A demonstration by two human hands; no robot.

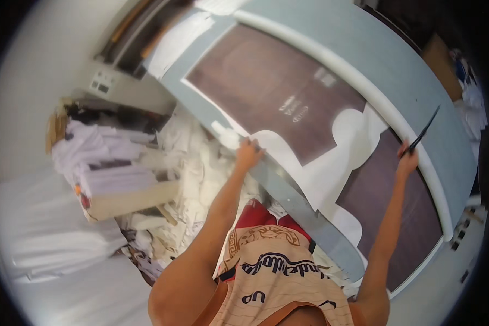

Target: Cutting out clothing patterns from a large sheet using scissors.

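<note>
My right hand (408,160) is closed around black-handled scissors (424,130), whose blades point up and away to the right over the table. Below it lies a dark maroon printed panel (399,201). At the table's near edge, my left hand (250,154) is closed with its fingertips on a white scrap (226,136) that sticks out past the edge. A second, larger maroon panel (271,81), shaped like a garment piece, spreads beyond the left hand. Between the two panels, white sheet (331,174) with curved outlines shows.
Along the table's (364,32) far side runs a long white roll (331,57). To the left, a heap of white fabric (195,168) covers the floor beside stacked lilac-white cloth (117,179). Bundled cloth and a cardboard piece (440,65) sit past the right edge.
</note>
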